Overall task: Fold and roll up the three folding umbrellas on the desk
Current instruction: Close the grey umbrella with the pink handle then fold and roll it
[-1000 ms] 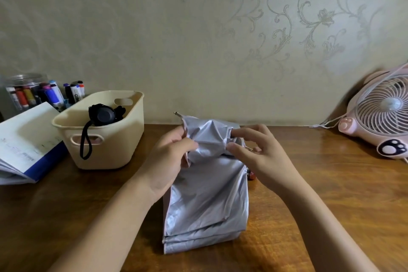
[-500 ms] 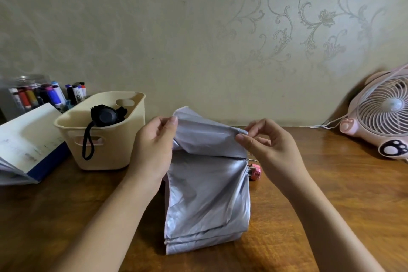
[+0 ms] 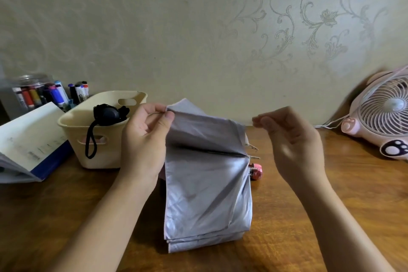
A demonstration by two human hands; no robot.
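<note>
The silver umbrella [image 3: 207,194] lies flat at the centre of the worktop [image 3: 331,205], its panels stacked in pleats. My left hand [image 3: 143,139] has its grip clamped on the top panel's far left corner, thumb against forefinger, and holds that corner raised. My right hand [image 3: 293,146] has thumb and fingertips together just beside the panel's far right corner. I cannot tell whether any fabric lies between them.

Procedure, as I judge it:
- Secure both corners.
- Draw the panel taut.
- Lay it onto the stack with the edges aligned.
- Keep the rib tips [image 3: 254,157] on the right side bunched together.
- Smooth the creases before rolling, or the roll is likely to turn out bulky.

Containers: the cream basket [image 3: 99,154], left of the umbrella, holds a black bundle [image 3: 108,113]. Its cord [image 3: 90,143] hangs over the front wall, and I judge it to be a rolled umbrella. Behind the basket, a clear jar [image 3: 33,78] holds markers [image 3: 28,97].
</note>
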